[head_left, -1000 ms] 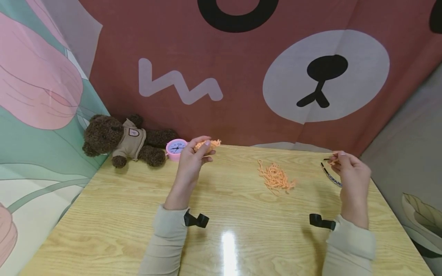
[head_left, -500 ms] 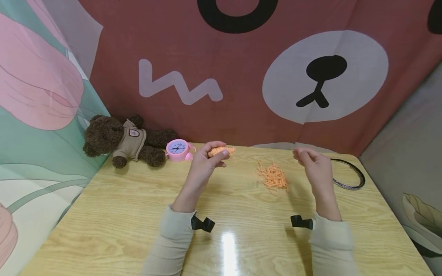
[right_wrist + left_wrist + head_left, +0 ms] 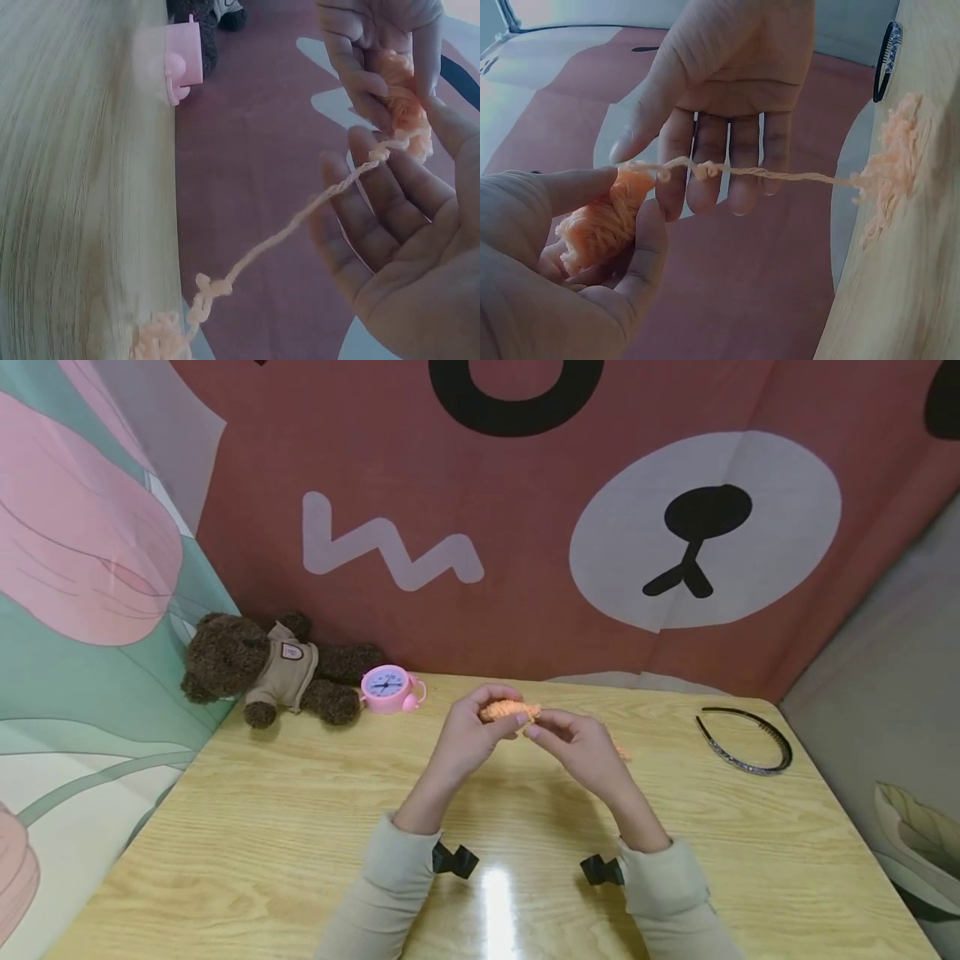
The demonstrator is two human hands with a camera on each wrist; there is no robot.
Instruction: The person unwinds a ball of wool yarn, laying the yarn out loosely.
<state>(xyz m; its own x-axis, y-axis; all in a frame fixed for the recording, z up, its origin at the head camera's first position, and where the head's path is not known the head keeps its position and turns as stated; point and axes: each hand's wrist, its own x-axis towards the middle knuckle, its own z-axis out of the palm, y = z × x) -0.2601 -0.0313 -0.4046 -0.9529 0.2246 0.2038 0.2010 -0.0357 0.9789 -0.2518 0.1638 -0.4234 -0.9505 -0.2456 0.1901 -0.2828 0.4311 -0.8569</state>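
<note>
Head view: left hand point(image 3: 465, 745) grip pinches yarn ball point(image 3: 504, 711) mid-table, right hand point(image 3: 581, 752) fingers straight.

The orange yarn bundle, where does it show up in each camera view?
Head: yarn bundle at centre, in the left hand.
Left wrist: lower left, gripped by that hand.
Right wrist: top right, beyond the right hand.
Shared landmark: the loose yarn pile on the table.

The right hand point(image 3: 581, 752), having left the thin black plastic headband point(image 3: 742, 739) on the wooden table point(image 3: 262, 827), has moved left to the small wound orange yarn bundle point(image 3: 506, 710) gripped by the left hand point(image 3: 468, 739).
</note>
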